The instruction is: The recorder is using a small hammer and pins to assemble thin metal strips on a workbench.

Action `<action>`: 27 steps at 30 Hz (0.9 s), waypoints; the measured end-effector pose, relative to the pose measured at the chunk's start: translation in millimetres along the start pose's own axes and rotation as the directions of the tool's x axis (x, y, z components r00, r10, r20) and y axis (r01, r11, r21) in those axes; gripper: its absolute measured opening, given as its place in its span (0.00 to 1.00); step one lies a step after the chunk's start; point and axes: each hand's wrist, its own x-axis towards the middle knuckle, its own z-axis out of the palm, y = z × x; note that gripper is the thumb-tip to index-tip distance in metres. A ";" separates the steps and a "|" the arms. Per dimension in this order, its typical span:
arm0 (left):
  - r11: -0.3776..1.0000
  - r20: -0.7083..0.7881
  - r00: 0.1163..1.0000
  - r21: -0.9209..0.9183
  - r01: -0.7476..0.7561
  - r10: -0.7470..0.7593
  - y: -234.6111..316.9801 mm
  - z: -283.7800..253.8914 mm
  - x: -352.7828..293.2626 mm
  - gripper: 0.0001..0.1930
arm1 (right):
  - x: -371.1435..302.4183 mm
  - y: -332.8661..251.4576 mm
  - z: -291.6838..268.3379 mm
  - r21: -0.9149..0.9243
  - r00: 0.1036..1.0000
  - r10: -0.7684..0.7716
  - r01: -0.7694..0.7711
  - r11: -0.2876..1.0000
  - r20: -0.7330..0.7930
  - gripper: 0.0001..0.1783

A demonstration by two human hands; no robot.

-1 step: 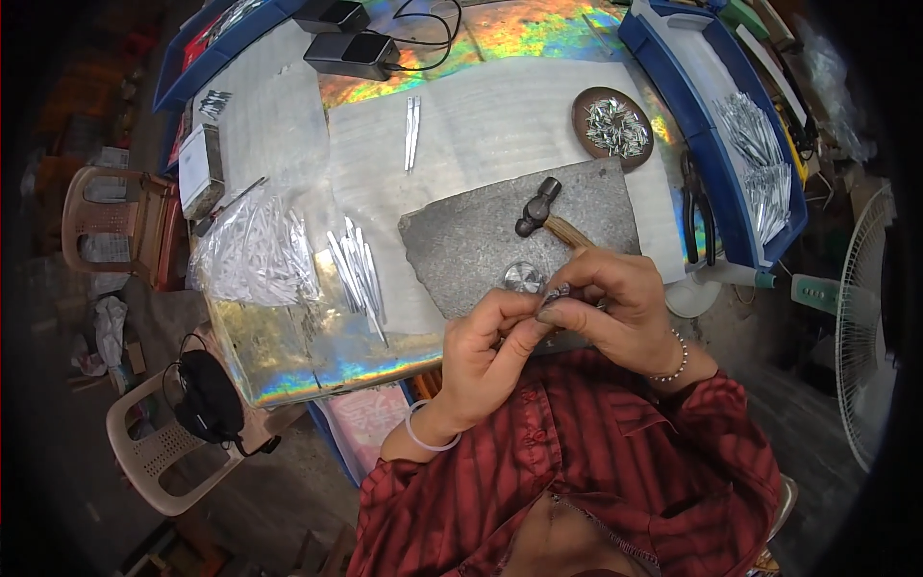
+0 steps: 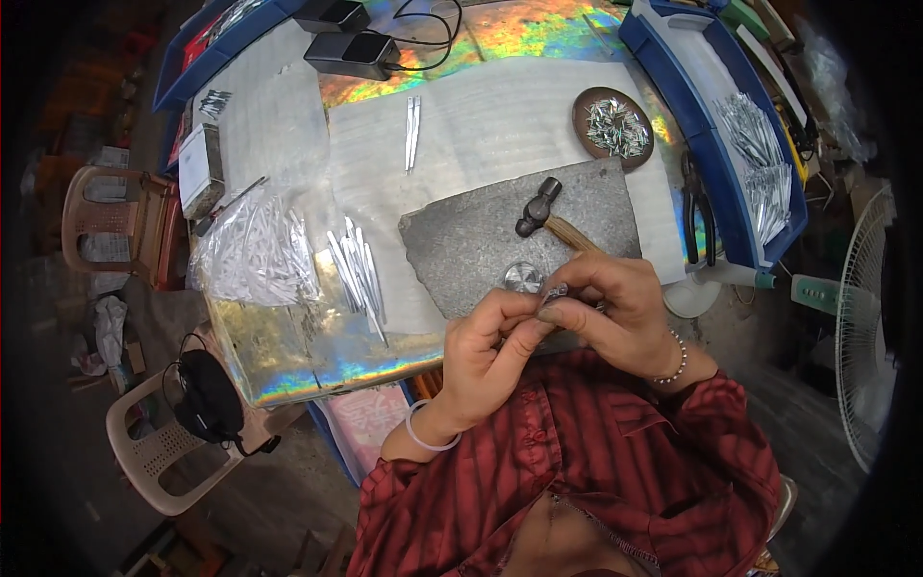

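My left hand (image 2: 492, 358) and my right hand (image 2: 615, 313) meet at the near edge of a grey stone slab (image 2: 471, 240). Thumbs and forefingers of both pinch a small silvery metal piece (image 2: 555, 293); the fingers cover most of it, so its kind does not show. Just beyond the fingertips, a round shiny metal disc (image 2: 522, 277) sits on the slab. A ball-peen hammer (image 2: 538, 212) lies there too, its wooden handle running toward my right hand and partly hidden behind it.
Right of the slab are a brown bowl (image 2: 580, 120) of small metal pins, dark-handled pliers (image 2: 689, 216) and a blue bin (image 2: 663, 67) with metal strips. To the left lie loose silvery strips (image 2: 358, 274) and a clear plastic bag (image 2: 255, 245). A fan (image 2: 865, 317) stands far right.
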 end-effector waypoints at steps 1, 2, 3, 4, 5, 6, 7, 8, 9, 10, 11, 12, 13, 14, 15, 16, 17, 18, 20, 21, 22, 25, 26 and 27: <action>1.000 0.000 1.000 -0.001 0.000 0.000 -0.8 -0.6 0.1 0.05 | 0.1 -5.1 2.7 0.020 0.999 0.049 -0.049 0.999 -0.019 0.07; 1.000 -0.012 1.000 0.008 -0.016 0.016 -1.7 -1.2 0.2 0.05 | 0.0 -9.4 4.3 0.041 0.994 0.099 -0.097 0.994 -0.037 0.08; 0.999 -0.024 0.999 0.015 -0.032 0.032 -2.6 -1.4 0.4 0.05 | -0.6 -11.7 4.2 0.041 0.994 0.100 -0.099 0.994 -0.038 0.08; 0.999 -0.023 0.999 0.014 -0.031 0.032 -2.5 -1.3 0.6 0.05 | -1.1 -13.7 4.0 0.116 0.984 0.176 -0.172 0.978 -0.028 0.08; 0.999 -0.021 0.999 0.004 -0.032 0.032 -1.8 -1.0 0.9 0.05 | -1.2 -14.3 3.8 0.190 0.968 0.251 -0.244 0.951 -0.013 0.08; 0.999 -0.022 0.999 -0.006 -0.032 0.032 -0.8 -0.9 0.7 0.05 | -0.9 -13.5 3.6 0.190 0.968 0.250 -0.244 0.951 -0.012 0.08; 0.999 -0.023 0.999 -0.005 -0.032 0.032 -0.2 -1.3 0.4 0.05 | -0.4 -12.1 3.3 0.115 0.988 0.152 -0.147 0.982 -0.031 0.08; 0.998 -0.018 0.998 0.021 -0.054 0.054 0.4 -2.0 0.1 0.05 | -0.2 -11.1 3.0 0.036 0.998 0.051 -0.049 0.998 -0.044 0.07; 0.996 -0.012 0.997 0.045 -0.076 0.076 0.7 -2.4 0.3 0.05 | -0.5 -10.5 2.8 0.036 0.998 0.051 -0.050 0.998 -0.044 0.07; 0.996 -0.012 0.997 0.045 -0.075 0.076 1.1 -2.3 0.7 0.05 | -0.9 -10.1 2.6 0.025 0.998 0.049 -0.048 0.999 -0.038 0.07; 0.986 0.001 0.993 0.123 -0.115 0.116 1.8 -2.0 1.2 0.06 | -1.1 -9.9 2.5 0.014 0.998 0.047 -0.046 0.999 -0.032 0.07; 0.968 0.018 0.988 0.200 -0.154 0.153 2.9 -1.6 1.5 0.07 | -1.3 -10.0 2.3 0.013 0.998 0.048 -0.048 0.999 -0.032 0.07; 0.968 0.018 0.988 0.198 -0.153 0.152 5.7 -1.3 2.2 0.07 | -1.3 -10.5 1.9 0.010 0.998 0.052 -0.052 0.999 -0.032 0.07; 0.968 0.045 0.989 0.206 -0.146 0.139 9.6 -1.3 3.6 0.06 | -1.3 -11.0 1.5 0.007 0.998 0.057 -0.057 0.998 -0.031 0.07; 0.967 0.069 0.990 0.216 -0.138 0.126 11.6 -1.6 3.9 0.06 | -1.6 -11.5 1.8 0.008 0.998 0.058 -0.058 0.998 -0.030 0.07; 0.967 0.067 0.990 0.216 -0.136 0.125 11.4 -1.7 3.8 0.06 | -2.0 -12.2 2.1 0.041 0.995 0.092 -0.091 0.995 -0.029 0.07; 0.973 0.084 0.990 0.191 -0.126 0.112 11.2 -1.9 3.5 0.05 | -2.2 -13.1 2.2 0.073 0.992 0.126 -0.123 0.990 -0.028 0.07; 0.980 0.105 0.989 0.163 -0.116 0.099 10.9 -1.9 3.6 0.05 | -1.6 -15.6 1.5 0.072 0.991 0.128 -0.126 0.989 -0.029 0.07; 0.995 0.129 0.991 0.097 -0.034 0.022 10.7 -3.5 3.2 0.04 | 0.4 -20.7 -0.2 0.211 0.961 0.274 -0.275 0.938 0.032 0.07; 0.998 0.152 0.987 0.036 0.047 -0.052 10.1 -3.9 2.4 0.03 | 0.8 -19.0 -1.2 0.212 0.961 0.274 -0.275 0.938 0.034 0.07; 0.998 0.150 0.987 0.036 0.048 -0.053 7.9 -4.2 1.8 0.03 | 1.4 -15.7 -2.6 0.217 0.972 0.225 -0.236 0.947 0.076 0.07; 0.994 0.190 0.981 -0.090 0.054 -0.037 0.8 -5.3 0.7 0.02 | -0.3 -10.3 -1.6 0.263 0.972 0.201 -0.226 0.938 0.119 0.08; 0.984 0.209 0.975 -0.149 0.102 -0.070 -0.4 -5.1 -0.6 0.02 | -1.3 -9.9 -0.9 0.303 0.966 0.227 -0.255 0.918 0.125 0.09; 0.967 0.229 0.968 -0.205 0.150 -0.101 -0.8 -4.7 -1.8 0.02 | -1.6 -10.5 -0.9 0.304 0.966 0.227 -0.256 0.918 0.126 0.09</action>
